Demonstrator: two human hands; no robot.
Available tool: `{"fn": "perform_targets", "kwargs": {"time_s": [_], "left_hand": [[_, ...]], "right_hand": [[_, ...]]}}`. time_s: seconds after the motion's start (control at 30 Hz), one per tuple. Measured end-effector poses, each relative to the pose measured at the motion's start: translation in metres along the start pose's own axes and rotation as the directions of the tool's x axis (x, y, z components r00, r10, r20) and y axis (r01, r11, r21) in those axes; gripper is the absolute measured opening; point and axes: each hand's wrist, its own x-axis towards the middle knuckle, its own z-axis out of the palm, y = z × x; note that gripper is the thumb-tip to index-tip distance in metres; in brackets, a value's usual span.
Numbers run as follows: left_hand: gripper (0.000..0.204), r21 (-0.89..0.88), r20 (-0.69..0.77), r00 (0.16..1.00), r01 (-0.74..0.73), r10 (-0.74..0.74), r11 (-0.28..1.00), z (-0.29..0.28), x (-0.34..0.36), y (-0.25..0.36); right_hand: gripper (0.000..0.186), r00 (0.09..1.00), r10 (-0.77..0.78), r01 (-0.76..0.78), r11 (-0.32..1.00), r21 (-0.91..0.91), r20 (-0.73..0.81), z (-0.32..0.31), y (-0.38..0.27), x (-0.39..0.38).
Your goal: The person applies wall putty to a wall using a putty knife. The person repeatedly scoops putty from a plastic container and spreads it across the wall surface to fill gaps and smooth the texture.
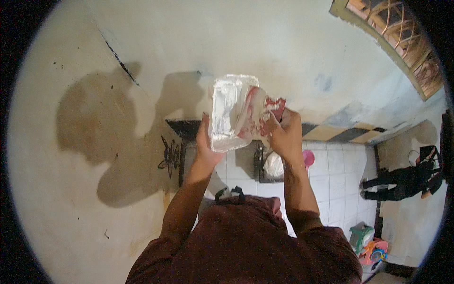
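My left hand grips a white rectangular tub by its near left side and underside. The tub is tilted so its inside shows, smeared with white paste. Closed around the reddish handle end of a wide, flat putty scraper is my right hand. The scraper's pale blade has red stains and white smears, and it overlaps the tub's right rim. Whether the blade touches the tub's inside I cannot tell. Both hands are raised in front of a pale wall.
A dark crack runs down the wall at left. Below, a white bag rests on a dark stand beside a pink dipper. At right are a grilled window, a person in dark clothes and colourful items.
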Motion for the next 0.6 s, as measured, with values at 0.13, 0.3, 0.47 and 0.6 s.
{"fn": "perform_targets", "kwargs": {"time_s": [0.13,0.3,0.47,0.6], "left_hand": [[0.058,-0.155,0.115,0.988,0.124,-0.107,0.98,-0.033,-0.017,-0.019],[0.059,-0.161,-0.025,0.997,0.074,-0.079,0.984,-0.008,-0.004,-0.015],[0.059,-0.182,0.037,0.996,0.082,-0.077,0.98,-0.032,-0.004,-0.021],[0.06,-0.174,-0.072,0.987,0.128,-0.142,0.976,-0.016,-0.005,-0.018]], "right_hand": [[0.016,0.996,0.041,-0.037,0.998,-0.053,0.074,-0.006,-0.015,-0.009],[0.018,0.992,-0.123,0.123,0.991,-0.051,-0.002,-0.008,-0.01,0.004],[0.018,0.994,-0.092,0.093,0.995,-0.022,0.05,-0.01,-0.016,0.006],[0.017,0.997,-0.026,0.013,0.985,0.171,0.074,-0.009,-0.019,0.002]]}}
